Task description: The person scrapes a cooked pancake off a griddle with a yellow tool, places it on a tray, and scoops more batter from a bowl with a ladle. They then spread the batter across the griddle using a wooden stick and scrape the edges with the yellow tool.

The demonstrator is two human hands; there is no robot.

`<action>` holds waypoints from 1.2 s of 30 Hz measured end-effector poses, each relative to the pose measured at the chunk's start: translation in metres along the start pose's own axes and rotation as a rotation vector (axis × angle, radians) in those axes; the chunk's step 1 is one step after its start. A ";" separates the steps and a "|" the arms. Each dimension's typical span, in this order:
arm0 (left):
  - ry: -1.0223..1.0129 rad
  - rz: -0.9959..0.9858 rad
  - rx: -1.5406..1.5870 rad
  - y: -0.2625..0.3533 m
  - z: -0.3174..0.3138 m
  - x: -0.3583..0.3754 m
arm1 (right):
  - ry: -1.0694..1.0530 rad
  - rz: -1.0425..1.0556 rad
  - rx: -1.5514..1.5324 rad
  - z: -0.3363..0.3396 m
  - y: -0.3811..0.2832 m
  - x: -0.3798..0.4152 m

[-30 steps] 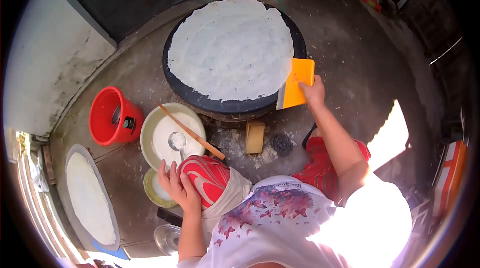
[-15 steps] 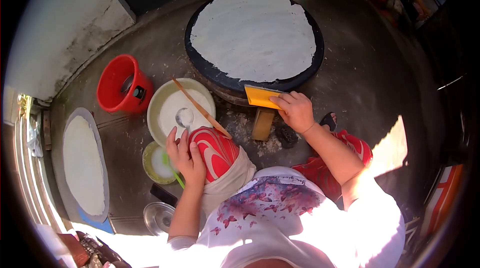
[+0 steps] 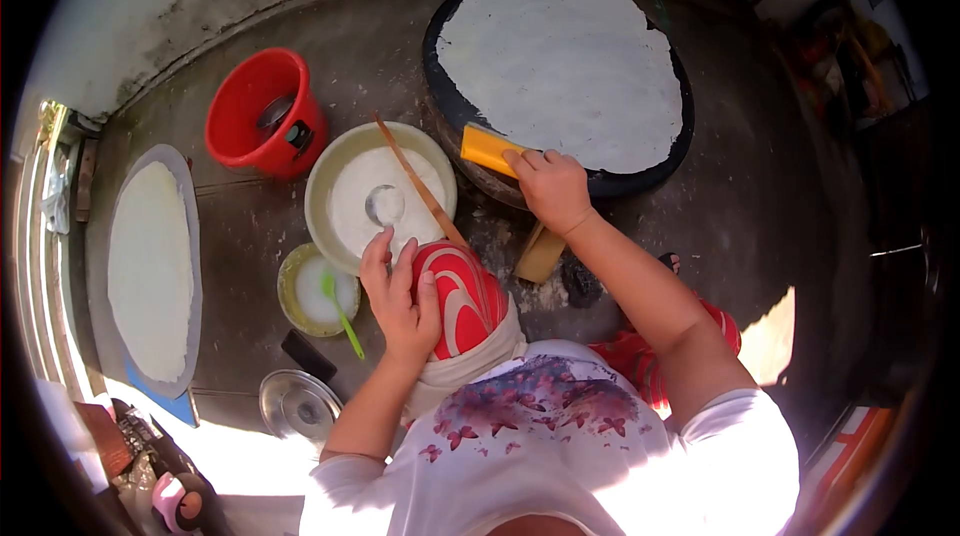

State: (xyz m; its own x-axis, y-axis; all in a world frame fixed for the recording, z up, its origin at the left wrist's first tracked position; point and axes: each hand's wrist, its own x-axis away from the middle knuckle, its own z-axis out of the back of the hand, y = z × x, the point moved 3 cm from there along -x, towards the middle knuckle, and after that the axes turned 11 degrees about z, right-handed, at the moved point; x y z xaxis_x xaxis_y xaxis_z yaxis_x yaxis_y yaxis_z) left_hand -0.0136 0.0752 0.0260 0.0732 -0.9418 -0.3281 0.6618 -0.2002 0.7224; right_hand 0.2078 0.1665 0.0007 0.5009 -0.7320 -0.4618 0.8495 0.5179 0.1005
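My right hand [image 3: 550, 188] grips a yellow scraper [image 3: 489, 148] at the near left rim of a round black griddle [image 3: 440, 86]. A thin white sheet of batter [image 3: 560, 66] covers most of the griddle. My left hand [image 3: 400, 301] rests by my red-patterned knee with its fingers apart and nothing in them. Just beyond it stands a pale bowl [image 3: 322, 198] of white batter, holding a ladle [image 3: 384, 204]. A wooden stick [image 3: 420, 181] lies across the bowl's right side to my knee.
A red bucket [image 3: 225, 126] stands behind the bowls at left. Nearer are a small green bowl [image 3: 290, 301] with a green spoon [image 3: 345, 314], a dark block [image 3: 308, 356] and a metal lid [image 3: 300, 404]. A round tray [image 3: 194, 266] bears a white sheet. A wooden block [image 3: 541, 256] sits before the griddle.
My right hand has moved the yellow scraper left along the griddle's near rim. The view has shifted, and the griddle now appears farther right. My left hand stays open near my knee.
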 end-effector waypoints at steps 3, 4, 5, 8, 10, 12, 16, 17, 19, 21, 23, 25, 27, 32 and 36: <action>-0.028 0.000 0.024 -0.001 0.000 -0.002 | 0.014 -0.134 0.039 -0.011 0.005 -0.021; -0.034 -0.006 0.018 -0.002 0.000 -0.002 | -0.006 -0.066 0.033 -0.011 -0.005 -0.024; -0.038 -0.013 0.011 -0.002 0.000 -0.003 | -0.024 0.002 0.030 -0.011 -0.016 -0.027; -0.045 0.006 0.033 -0.004 0.000 -0.005 | -0.023 0.026 0.036 -0.024 -0.019 -0.037; -0.048 0.018 0.045 -0.006 0.001 -0.005 | -0.054 -0.122 0.104 -0.035 -0.004 -0.058; -0.066 -0.002 0.045 -0.005 0.001 -0.006 | -0.062 -0.072 0.082 -0.044 -0.011 -0.072; -0.091 0.012 0.066 -0.007 0.002 -0.009 | -0.089 -0.015 0.114 -0.066 -0.015 -0.104; -0.087 0.019 0.063 -0.008 0.002 -0.009 | -0.104 -0.085 0.163 -0.077 -0.007 -0.116; -0.109 0.017 0.094 -0.009 0.001 -0.009 | -0.172 -0.195 0.147 -0.082 0.000 -0.145; -0.118 0.012 0.086 -0.010 0.002 -0.010 | -0.294 -0.105 0.087 -0.085 -0.010 -0.166; -0.123 0.031 0.121 -0.011 0.002 -0.011 | -0.276 -0.059 0.088 -0.096 -0.007 -0.178; -0.134 0.034 0.115 -0.010 0.004 -0.013 | -0.364 -0.231 0.176 -0.103 0.022 -0.197; -0.158 0.013 0.085 -0.009 0.005 -0.014 | -0.514 -0.418 0.128 -0.092 0.056 -0.215; -0.148 0.117 0.253 -0.017 0.004 -0.016 | -0.034 -0.694 -0.116 -0.029 0.101 -0.196; -0.206 0.286 0.381 -0.032 -0.006 -0.034 | 0.138 -0.379 -0.237 0.018 0.069 -0.104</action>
State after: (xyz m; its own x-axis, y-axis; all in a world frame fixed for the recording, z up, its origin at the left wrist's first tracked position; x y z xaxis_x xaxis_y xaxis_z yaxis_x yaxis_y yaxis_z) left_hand -0.0329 0.1149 0.0102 0.0378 -0.9992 0.0132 0.3159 0.0245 0.9485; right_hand 0.2174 0.2707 0.0716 0.1226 -0.8318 -0.5413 0.8988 0.3243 -0.2948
